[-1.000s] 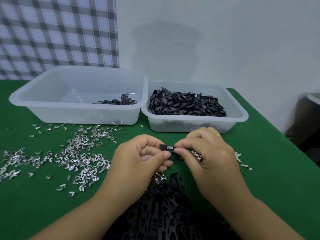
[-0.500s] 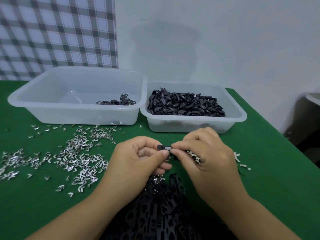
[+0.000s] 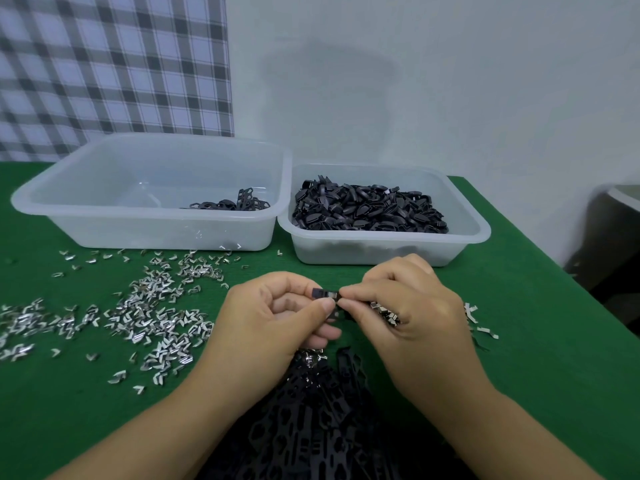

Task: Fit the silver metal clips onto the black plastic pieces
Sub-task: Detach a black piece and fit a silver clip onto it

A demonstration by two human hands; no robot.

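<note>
Both hands, left (image 3: 273, 320) and right (image 3: 405, 306), pinch one black plastic piece (image 3: 320, 292), its silver clip (image 3: 333, 295) mostly hidden.

The desk (image 3: 519, 341) is covered in green cloth, matt and faintly fuzzy. On its left half the clips (image 3: 156, 313) are bare silver metal, bright and glossy. At the far edge, the left tub (image 3: 138, 230) and right tub (image 3: 381, 252) are smooth, cloudy plastic. The black pieces (image 3: 367, 209) are plastic with a dull sheen.

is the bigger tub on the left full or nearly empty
Nearly empty. The left tub holds only a small heap of black pieces at its right side; the rest of its floor shows bare.
</note>
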